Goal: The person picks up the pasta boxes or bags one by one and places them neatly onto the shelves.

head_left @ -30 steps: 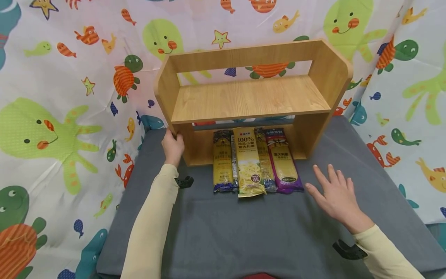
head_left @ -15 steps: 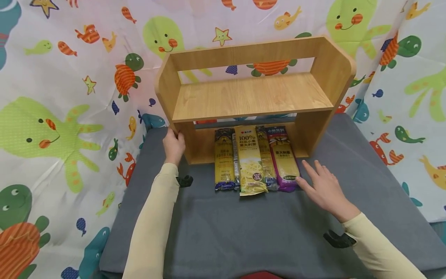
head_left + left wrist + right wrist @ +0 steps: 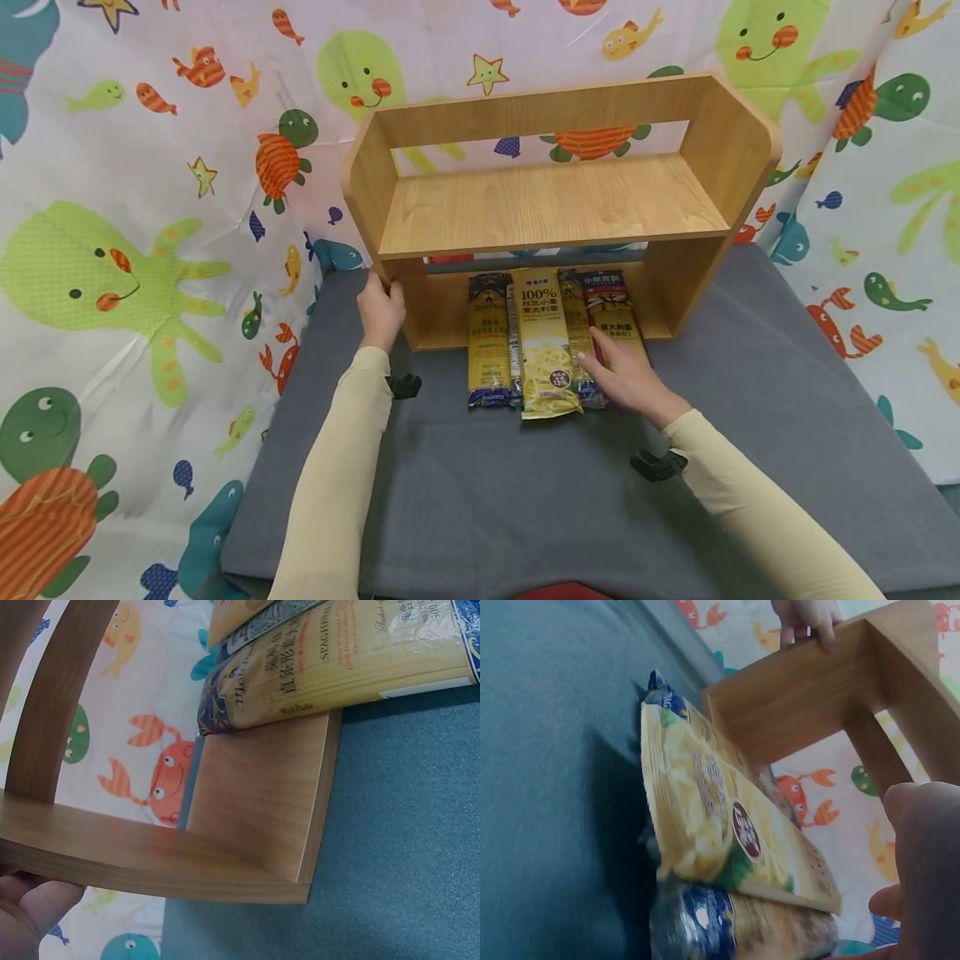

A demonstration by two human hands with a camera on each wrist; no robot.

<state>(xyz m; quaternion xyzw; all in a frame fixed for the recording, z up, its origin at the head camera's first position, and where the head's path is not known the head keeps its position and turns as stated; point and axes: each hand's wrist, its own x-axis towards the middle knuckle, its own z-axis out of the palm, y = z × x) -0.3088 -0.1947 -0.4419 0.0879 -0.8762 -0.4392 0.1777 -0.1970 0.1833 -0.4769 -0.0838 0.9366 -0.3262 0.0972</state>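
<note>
A two-tier wooden shelf (image 3: pixel 555 204) stands on the grey cloth, and my left hand (image 3: pixel 381 312) grips the front edge of its left side panel. In the left wrist view the thumb (image 3: pixel 52 904) lies along that edge. Several pasta packs lie in the lower tier, their near ends sticking out. A pale yellow pack (image 3: pixel 547 350) rests on top in the middle, with a blue-and-gold spaghetti pack (image 3: pixel 489 333) on its left. My right hand (image 3: pixel 628 375), fingers extended, is over the purple-and-red pack (image 3: pixel 607 292) at the right and hides its lower half.
The upper tier (image 3: pixel 555 196) is bare wood. A grey cloth (image 3: pixel 487 500) covers the table, and a sea-animal curtain (image 3: pixel 225 167) hangs behind and at both sides. Between the pale yellow pack and the purple-and-red one lies another gold pack (image 3: pixel 574 308).
My right hand has moved left from the bare cloth at the right to over the purple-and-red pack. My left hand keeps its grip on the shelf's side panel.
</note>
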